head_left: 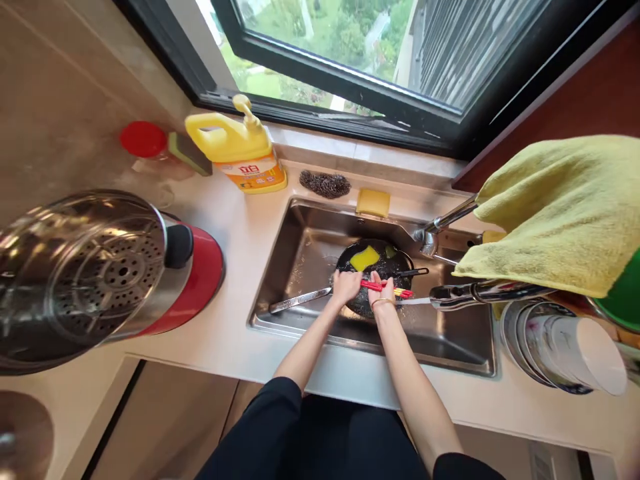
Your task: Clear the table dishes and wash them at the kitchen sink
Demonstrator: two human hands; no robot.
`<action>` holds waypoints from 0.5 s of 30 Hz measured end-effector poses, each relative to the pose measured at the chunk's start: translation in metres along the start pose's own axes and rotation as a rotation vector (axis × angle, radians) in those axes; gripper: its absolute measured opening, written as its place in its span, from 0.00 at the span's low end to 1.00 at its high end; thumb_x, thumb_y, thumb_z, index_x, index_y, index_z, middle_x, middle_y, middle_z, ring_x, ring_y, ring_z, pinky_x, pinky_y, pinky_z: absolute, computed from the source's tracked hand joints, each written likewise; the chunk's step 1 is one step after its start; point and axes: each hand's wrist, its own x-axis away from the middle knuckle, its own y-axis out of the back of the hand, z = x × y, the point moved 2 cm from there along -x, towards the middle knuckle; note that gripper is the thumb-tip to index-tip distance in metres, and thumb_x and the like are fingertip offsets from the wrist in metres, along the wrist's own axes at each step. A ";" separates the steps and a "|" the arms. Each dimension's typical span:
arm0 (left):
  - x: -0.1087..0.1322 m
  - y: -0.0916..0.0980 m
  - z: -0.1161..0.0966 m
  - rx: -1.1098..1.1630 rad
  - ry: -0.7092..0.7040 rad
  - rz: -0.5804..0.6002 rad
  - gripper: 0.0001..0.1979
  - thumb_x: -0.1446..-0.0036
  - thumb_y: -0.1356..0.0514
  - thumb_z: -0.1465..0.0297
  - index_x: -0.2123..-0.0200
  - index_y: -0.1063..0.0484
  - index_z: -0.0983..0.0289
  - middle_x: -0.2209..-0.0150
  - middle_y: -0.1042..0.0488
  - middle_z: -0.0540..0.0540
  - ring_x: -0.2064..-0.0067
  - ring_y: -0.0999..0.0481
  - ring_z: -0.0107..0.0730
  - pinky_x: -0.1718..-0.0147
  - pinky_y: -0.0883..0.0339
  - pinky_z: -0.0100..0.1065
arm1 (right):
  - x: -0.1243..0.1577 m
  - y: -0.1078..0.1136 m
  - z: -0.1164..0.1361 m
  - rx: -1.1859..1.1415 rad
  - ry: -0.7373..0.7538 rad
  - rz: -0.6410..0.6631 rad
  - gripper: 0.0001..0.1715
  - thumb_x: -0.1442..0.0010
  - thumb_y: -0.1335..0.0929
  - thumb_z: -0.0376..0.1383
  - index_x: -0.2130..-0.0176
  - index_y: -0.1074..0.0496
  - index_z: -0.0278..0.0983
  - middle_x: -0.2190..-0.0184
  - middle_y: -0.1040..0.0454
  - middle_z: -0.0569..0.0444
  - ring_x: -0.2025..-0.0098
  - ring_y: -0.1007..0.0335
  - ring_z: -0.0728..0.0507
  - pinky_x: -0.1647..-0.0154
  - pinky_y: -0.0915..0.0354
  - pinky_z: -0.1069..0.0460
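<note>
Over the sink, my left hand [347, 285] is closed round one end of a bundle of red chopsticks [371, 285] with yellow showing near their far ends. My right hand [383, 293], palm turned up, has its fingers curled about the same bundle further along. Below both hands lies a dark wok [350, 248] with water in it, its metal handle [299, 301] pointing left. A yellow sponge [365, 258] rests in the wok, beyond my hands. A black utensil handle [414, 272] sticks out to the right. Water runs from the faucet [445, 297] beside my right wrist.
Behind the steel sink [285, 243] sit a yellow detergent bottle [245, 150], a steel scourer [325, 184] and another sponge [373, 203]. A red-based steamer [193, 287] stands left. Stacked bowls [560, 347] are at right, below a yellow towel [555, 213]. The window [345, 73] is open.
</note>
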 end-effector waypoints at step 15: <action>0.027 0.189 0.064 -0.006 0.119 -0.574 0.17 0.37 0.53 0.68 0.55 0.26 0.64 0.56 0.23 0.60 0.53 0.26 0.38 0.52 0.36 0.36 | 0.088 -0.222 -0.049 0.355 -0.261 0.577 0.16 0.36 0.37 0.36 0.75 0.31 0.36 0.82 0.25 0.57 0.77 0.27 0.50 0.68 0.29 0.54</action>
